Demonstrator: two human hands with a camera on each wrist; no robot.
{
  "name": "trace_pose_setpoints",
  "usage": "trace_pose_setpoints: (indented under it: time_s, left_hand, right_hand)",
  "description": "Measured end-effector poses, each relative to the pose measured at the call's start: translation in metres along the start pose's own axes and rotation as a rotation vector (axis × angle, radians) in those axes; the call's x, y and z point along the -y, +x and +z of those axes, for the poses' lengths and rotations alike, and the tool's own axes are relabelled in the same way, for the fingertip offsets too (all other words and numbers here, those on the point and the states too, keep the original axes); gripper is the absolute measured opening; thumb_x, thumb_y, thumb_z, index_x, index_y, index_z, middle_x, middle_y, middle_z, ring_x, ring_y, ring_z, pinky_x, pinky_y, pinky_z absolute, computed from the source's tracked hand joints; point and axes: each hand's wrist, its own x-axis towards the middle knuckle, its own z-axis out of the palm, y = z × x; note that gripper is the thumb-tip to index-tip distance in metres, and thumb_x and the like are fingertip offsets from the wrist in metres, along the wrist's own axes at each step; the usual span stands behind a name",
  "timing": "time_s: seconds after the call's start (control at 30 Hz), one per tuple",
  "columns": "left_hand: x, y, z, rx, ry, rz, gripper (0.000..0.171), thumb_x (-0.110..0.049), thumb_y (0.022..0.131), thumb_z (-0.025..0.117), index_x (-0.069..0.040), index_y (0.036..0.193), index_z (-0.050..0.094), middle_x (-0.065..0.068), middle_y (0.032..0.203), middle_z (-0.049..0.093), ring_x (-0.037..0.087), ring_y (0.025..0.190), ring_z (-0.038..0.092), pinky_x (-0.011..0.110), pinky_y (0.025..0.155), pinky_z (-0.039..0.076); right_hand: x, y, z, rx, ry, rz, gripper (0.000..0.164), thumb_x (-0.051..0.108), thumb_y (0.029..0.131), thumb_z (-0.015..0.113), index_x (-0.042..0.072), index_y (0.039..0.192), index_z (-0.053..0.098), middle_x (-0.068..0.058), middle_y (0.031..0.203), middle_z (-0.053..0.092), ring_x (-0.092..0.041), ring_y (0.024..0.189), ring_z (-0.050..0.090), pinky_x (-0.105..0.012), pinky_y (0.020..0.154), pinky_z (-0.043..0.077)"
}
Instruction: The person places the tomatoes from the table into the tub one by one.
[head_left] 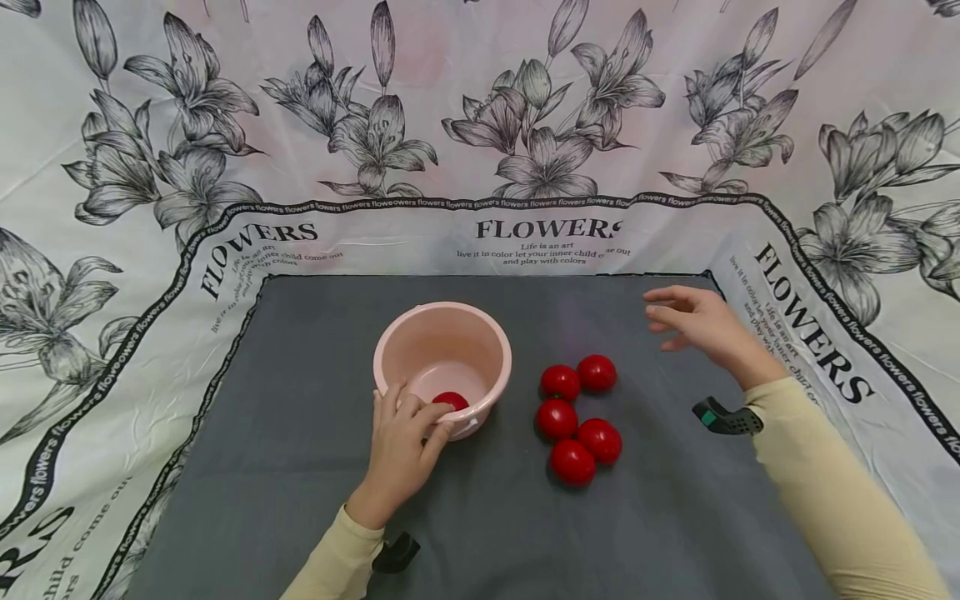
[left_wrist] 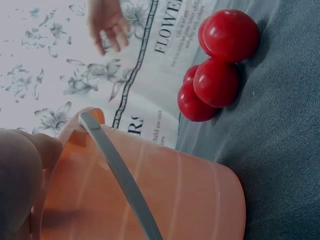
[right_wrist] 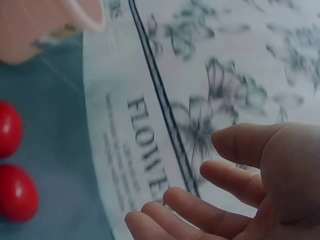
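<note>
A pink bucket [head_left: 442, 321] stands on the grey cloth with one red tomato [head_left: 451, 401] inside. My left hand [head_left: 405, 437] holds its near left rim, fingers over the edge. In the left wrist view the bucket [left_wrist: 195, 195] shows a grey handle [left_wrist: 120, 170] hanging down its side. Several glossy red tomatoes [head_left: 557, 419] lie in a cluster right of the bucket. My right hand [head_left: 693, 321] hovers beyond them, at the far right, with nothing in it; its fingers [right_wrist: 200, 210] are spread and slightly bent in the right wrist view.
The grey cloth [head_left: 300, 375] covers the work area. A white sheet with flower prints and lettering [head_left: 547, 237] borders it at the back and sides. Each wrist carries a black band, such as the right one [head_left: 726, 417].
</note>
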Motion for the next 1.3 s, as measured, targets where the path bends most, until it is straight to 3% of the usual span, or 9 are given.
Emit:
trace_pose_setpoints:
  time_s: [0.13, 0.2, 0.47, 0.57, 0.67, 0.73, 0.97, 1.3]
  left_hand:
    - [0.0, 0.0, -0.001, -0.008, 0.003, 0.0, 0.018, -0.027, 0.09, 0.072, -0.016, 0.102, 0.078, 0.008, 0.087, 0.062, 0.047, 0.127, 0.05, 0.088, 0.102, 0.025]
    - [0.0, -0.001, -0.001, -0.011, 0.003, 0.001, 0.018, -0.027, 0.09, 0.072, -0.016, 0.102, 0.077, 0.008, 0.087, 0.062, 0.047, 0.127, 0.05, 0.088, 0.102, 0.025]
    - [0.0, -0.001, -0.002, -0.007, 0.004, 0.001, 0.018, -0.028, 0.089, 0.073, -0.017, 0.103, 0.077, 0.007, 0.087, 0.061, 0.046, 0.127, 0.05, 0.087, 0.102, 0.026]
    - [0.0, -0.001, -0.002, -0.005, 0.004, -0.003, 0.018, -0.028, 0.089, 0.074, -0.017, 0.103, 0.077, 0.007, 0.087, 0.062, 0.046, 0.127, 0.05, 0.087, 0.103, 0.026]
    - [0.0, -0.001, -0.003, -0.002, 0.005, -0.006, 0.019, -0.028, 0.089, 0.074, -0.017, 0.103, 0.077, 0.007, 0.088, 0.062, 0.045, 0.127, 0.05, 0.087, 0.103, 0.026]
    - [0.0, -0.001, -0.003, -0.001, 0.004, -0.007, 0.019, -0.028, 0.089, 0.074, -0.017, 0.103, 0.077, 0.007, 0.088, 0.062, 0.045, 0.127, 0.05, 0.087, 0.103, 0.026]
    - [0.001, -0.001, -0.002, -0.001, 0.001, -0.008, 0.017, -0.028, 0.089, 0.074, -0.018, 0.102, 0.078, 0.007, 0.087, 0.061, 0.046, 0.125, 0.052, 0.087, 0.102, 0.027]
    - [0.0, 0.0, -0.002, -0.002, 0.003, 0.001, 0.016, -0.028, 0.09, 0.072, -0.019, 0.102, 0.077, 0.006, 0.087, 0.061, 0.046, 0.126, 0.051, 0.088, 0.102, 0.027]
  right_hand:
    - [-0.026, -0.006, -0.007, -0.011, 0.052, 0.042, 0.059, 0.038, 0.106, 0.052, 0.0, 0.151, 0.042, -0.001, 0.127, 0.061, 0.009, 0.093, 0.066, -0.035, 0.081, 0.064]
    - [-0.038, -0.006, -0.008, -0.005, 0.068, 0.058, 0.062, 0.039, 0.106, 0.051, 0.0, 0.152, 0.04, 0.004, 0.126, 0.059, 0.008, 0.094, 0.066, -0.036, 0.083, 0.063]
    - [-0.074, 0.003, 0.008, 0.034, 0.117, 0.102, 0.062, 0.038, 0.109, 0.044, -0.001, 0.156, 0.033, -0.026, 0.149, 0.049, 0.003, 0.1, 0.067, -0.038, 0.086, 0.063]
    - [-0.08, 0.008, 0.019, 0.033, 0.124, 0.106, 0.062, 0.038, 0.109, 0.043, -0.001, 0.157, 0.032, -0.034, 0.153, 0.041, -0.018, 0.113, 0.069, -0.041, 0.087, 0.062]
    - [-0.083, 0.014, 0.031, 0.035, 0.13, 0.118, 0.062, 0.037, 0.11, 0.041, -0.001, 0.157, 0.031, -0.036, 0.155, 0.038, -0.041, 0.128, 0.06, -0.044, 0.09, 0.062]
    - [-0.085, 0.019, 0.039, 0.039, 0.135, 0.13, 0.061, 0.036, 0.11, 0.04, -0.001, 0.157, 0.032, -0.035, 0.156, 0.037, -0.048, 0.134, 0.053, -0.046, 0.092, 0.061]
    - [-0.096, 0.039, 0.063, 0.058, 0.127, 0.185, 0.061, 0.036, 0.108, 0.045, -0.002, 0.154, 0.036, -0.033, 0.157, 0.037, -0.049, 0.133, 0.051, -0.045, 0.091, 0.061]
    - [-0.105, 0.059, 0.092, 0.063, 0.17, 0.217, 0.065, 0.037, 0.106, 0.05, -0.001, 0.156, 0.032, -0.032, 0.154, 0.04, -0.044, 0.132, 0.05, -0.054, 0.097, 0.057]
